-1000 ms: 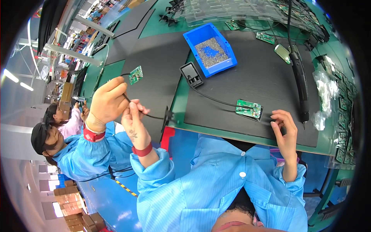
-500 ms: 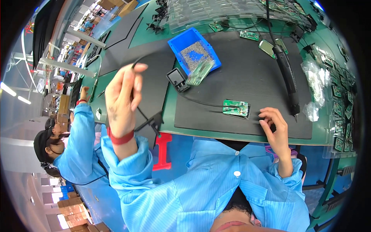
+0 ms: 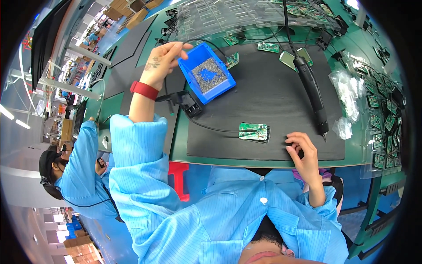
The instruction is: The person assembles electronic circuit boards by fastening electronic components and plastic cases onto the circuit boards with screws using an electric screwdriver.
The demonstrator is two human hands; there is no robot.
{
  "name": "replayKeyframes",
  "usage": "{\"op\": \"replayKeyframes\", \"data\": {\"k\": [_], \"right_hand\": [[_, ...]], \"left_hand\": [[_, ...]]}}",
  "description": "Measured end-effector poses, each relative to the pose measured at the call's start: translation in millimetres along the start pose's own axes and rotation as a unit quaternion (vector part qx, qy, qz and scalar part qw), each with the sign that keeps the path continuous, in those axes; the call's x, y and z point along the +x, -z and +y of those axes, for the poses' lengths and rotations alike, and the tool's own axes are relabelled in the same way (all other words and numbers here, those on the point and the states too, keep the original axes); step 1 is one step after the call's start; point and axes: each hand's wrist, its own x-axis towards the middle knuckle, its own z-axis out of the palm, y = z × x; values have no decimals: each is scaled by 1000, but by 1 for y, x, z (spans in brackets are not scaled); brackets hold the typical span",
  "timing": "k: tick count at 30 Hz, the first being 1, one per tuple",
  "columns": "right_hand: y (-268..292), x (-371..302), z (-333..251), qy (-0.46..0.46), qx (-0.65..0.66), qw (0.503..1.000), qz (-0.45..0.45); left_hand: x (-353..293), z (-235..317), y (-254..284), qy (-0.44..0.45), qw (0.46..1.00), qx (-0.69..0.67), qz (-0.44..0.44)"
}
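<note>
My left hand (image 3: 169, 59), with a red wristband below it, is raised at the left edge of the blue parts bin (image 3: 222, 90). Its fingers pinch a thin black cable (image 3: 206, 42), which arcs over the bin to a green circuit board (image 3: 233, 60) at the bin's far right corner. Loosely curled, my right hand (image 3: 304, 158) rests by the mat's front edge with thumb and fingers apart and nothing in it. To its left lies another circuit board (image 3: 253, 131), wired to a black plastic housing (image 3: 190, 105). Small metal parts (image 3: 209, 75) fill much of the bin.
A black electric screwdriver (image 3: 312, 90) hangs over the right of the dark mat (image 3: 220, 141). Clear plastic bags (image 3: 347, 94) and a tray of circuit boards (image 3: 378, 127) lie further right. Clear trays (image 3: 228, 20) stand at the back. A co-worker (image 3: 81, 167) sits at left.
My left hand has moved away from me toward the bin, and the board on its cable has swung to the bin's far side. My right hand stays nearly in place.
</note>
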Motion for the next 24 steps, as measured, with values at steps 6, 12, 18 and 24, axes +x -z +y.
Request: {"op": "replayKeyframes", "data": {"k": [6, 12, 18, 24], "right_hand": [[-1, 3, 2, -5, -2, 1000, 1], [0, 3, 3, 0, -6, 1000, -2], [0, 3, 4, 0, -12, 1000, 2], [-1, 3, 6, -2, -17, 1000, -2]], "left_hand": [[5, -27, 26, 35, 987, 156, 26], [2, -57, 39, 13, 950, 309, 35], [-2, -97, 41, -72, 901, 426, 31], [-10, -117, 37, -97, 873, 475, 51]]}}
